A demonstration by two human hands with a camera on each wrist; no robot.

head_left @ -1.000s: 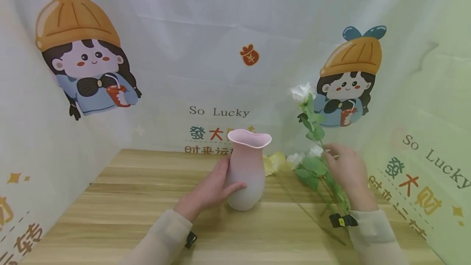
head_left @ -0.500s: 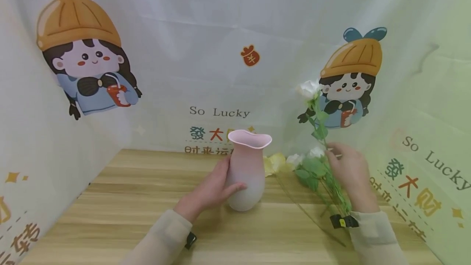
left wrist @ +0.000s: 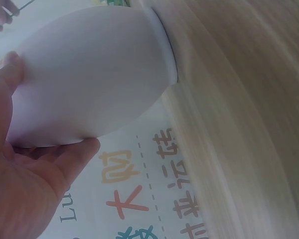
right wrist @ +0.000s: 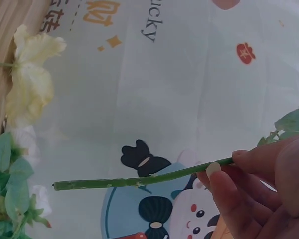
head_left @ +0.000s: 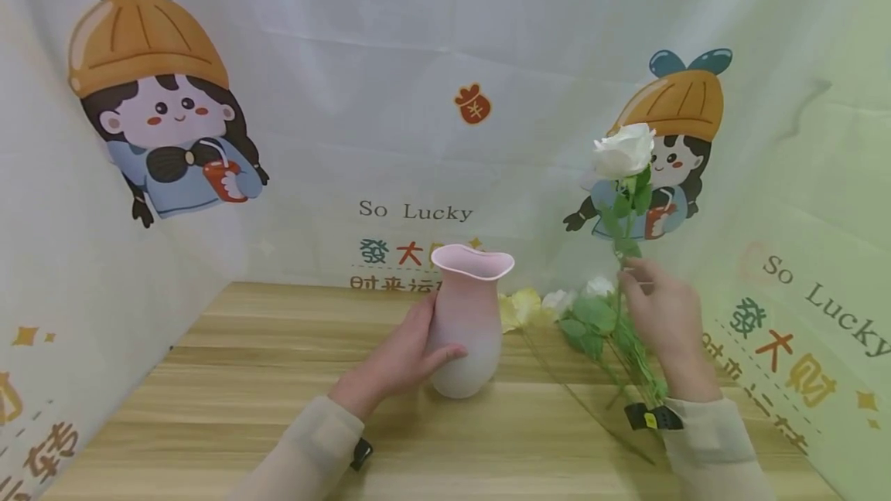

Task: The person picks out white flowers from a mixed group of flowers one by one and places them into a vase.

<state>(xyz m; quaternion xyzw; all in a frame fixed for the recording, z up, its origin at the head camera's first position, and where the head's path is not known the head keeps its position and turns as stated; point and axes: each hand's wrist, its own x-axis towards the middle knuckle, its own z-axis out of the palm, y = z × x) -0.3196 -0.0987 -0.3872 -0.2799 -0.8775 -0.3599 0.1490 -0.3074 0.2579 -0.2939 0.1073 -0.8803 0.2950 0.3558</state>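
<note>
A pink-to-white vase (head_left: pixel 469 331) with a wavy rim stands upright on the table. My left hand (head_left: pixel 397 358) grips its left side, the thumb across the front; the left wrist view shows fingers curled round the pale body (left wrist: pixel 89 69). To the right, my right hand (head_left: pixel 664 311) pinches the stem of a white rose (head_left: pixel 624 151) between thumb and fingers, bloom up. In the right wrist view, the cut end of the green stem (right wrist: pixel 89 184) sticks out beyond the fingertips. The rose is held apart from the vase.
Behind the vase on the right lie a yellow flower (head_left: pixel 522 309) and white flowers (head_left: pixel 557 303) with green leaves (head_left: pixel 592 319), stems pointing toward the front. The wooden table (head_left: pixel 278 346) ends at a printed cloth backdrop (head_left: pixel 313 138) at the back and sides.
The white rose has shifted right and slightly up, its stem turning more upright. My right hand has moved a little to the right with it. The left hand and vase have stayed put.
</note>
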